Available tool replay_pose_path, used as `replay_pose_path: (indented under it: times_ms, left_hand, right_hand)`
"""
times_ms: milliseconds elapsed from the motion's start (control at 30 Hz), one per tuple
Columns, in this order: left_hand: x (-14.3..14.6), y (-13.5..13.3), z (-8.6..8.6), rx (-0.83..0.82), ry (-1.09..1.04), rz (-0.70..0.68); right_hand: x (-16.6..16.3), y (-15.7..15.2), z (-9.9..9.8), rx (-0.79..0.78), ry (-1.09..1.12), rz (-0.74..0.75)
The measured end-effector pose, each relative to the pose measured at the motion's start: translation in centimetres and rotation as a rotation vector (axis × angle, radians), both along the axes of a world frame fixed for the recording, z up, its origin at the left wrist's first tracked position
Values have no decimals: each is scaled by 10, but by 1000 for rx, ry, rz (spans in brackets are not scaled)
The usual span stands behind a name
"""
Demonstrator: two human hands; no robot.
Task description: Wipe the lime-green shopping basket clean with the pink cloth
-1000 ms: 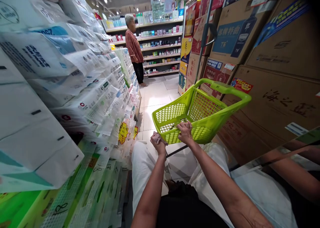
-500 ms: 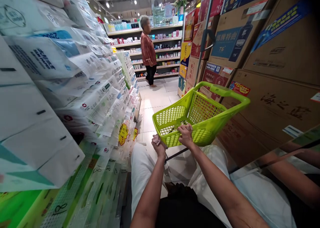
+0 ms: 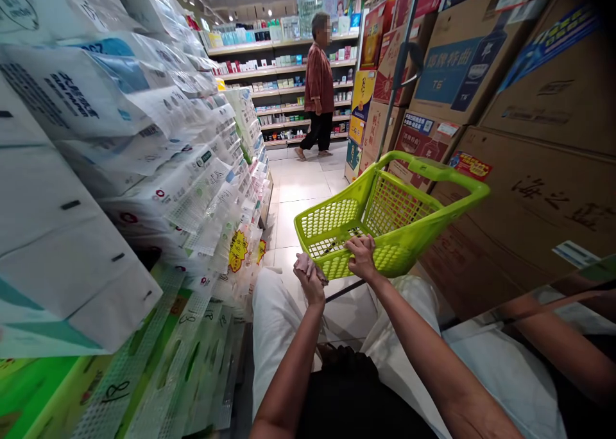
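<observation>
A lime-green plastic shopping basket (image 3: pixel 414 224) stands tilted in the aisle just ahead of me, its handle (image 3: pixel 433 172) raised to the right. My right hand (image 3: pixel 360 257) grips the basket's near rim, fingers curled over the edge. My left hand (image 3: pixel 309 278) is closed just left of the basket's near corner, with something small and pinkish in its fingers that I cannot make out. Both forearms reach forward over my white trousers (image 3: pixel 274 323).
Stacked packs of tissue paper (image 3: pixel 144 169) fill the shelving on the left. Large cardboard cartons (image 3: pixel 529 105) are piled along the right. A person in a reddish top (image 3: pixel 318 86) walks across the aisle's far end, before product shelves (image 3: pixel 289 73). Pale floor tiles (image 3: pixel 301 189) run between.
The person at the far end has walked from left to right across the aisle. My hands and the basket have stayed almost in place, with my left hand shifting slightly toward the basket.
</observation>
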State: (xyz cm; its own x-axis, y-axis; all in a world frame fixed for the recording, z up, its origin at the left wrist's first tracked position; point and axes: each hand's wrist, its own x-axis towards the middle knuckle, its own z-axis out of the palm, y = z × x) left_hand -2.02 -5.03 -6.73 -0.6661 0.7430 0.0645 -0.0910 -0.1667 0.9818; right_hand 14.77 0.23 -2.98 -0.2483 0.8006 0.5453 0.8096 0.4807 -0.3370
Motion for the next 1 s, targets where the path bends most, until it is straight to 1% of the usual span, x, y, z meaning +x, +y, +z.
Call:
replay_pose_path:
  times_ms: [67, 133, 233, 300, 333, 400, 467, 567, 633, 700, 767, 833, 900, 1000]
  left_hand:
    - [-1, 6, 6, -9, 54, 71]
    - [-9, 25, 21, -29, 105, 117]
    - [-30, 57, 47, -67, 115, 73]
    - [-39, 65, 56, -98, 136, 20]
    - [-40, 62, 57, -121, 174, 7]
    - [-33, 46, 51, -161, 302, 10]
    - [-19, 21, 40, -168, 431, 20]
    - [6, -11, 28, -157, 512, -11]
    - [18, -21, 26, -163, 534, -31]
    - [25, -23, 26, -155, 547, -41]
    - [25, -15, 28, -146, 562, -47]
    - [16, 1, 33, -157, 567, -45]
    - [0, 27, 44, -193, 521, -33]
    - [-29, 72, 64, -259, 357, -19]
  right_hand:
    - [2, -2, 1, 1, 3, 12]
    - [3, -3, 1, 4, 5, 14]
    - [4, -4, 0, 10, 7, 8]
    - [6, -3, -3, 19, 13, 12]
    - [7, -3, -4, 27, 17, 17]
    - [13, -1, -7, 52, 25, 28]
    - [21, 0, -8, 80, 30, 33]
    - [32, -3, -5, 106, -2, 29]
    - [33, -9, -3, 113, -52, 56]
    - [28, -16, -3, 118, -75, 105]
    - [20, -21, -5, 124, -39, 126]
    - [15, -22, -7, 133, 20, 127]
    - [14, -21, -8, 138, 56, 142]
    - [20, -18, -10, 142, 69, 170]
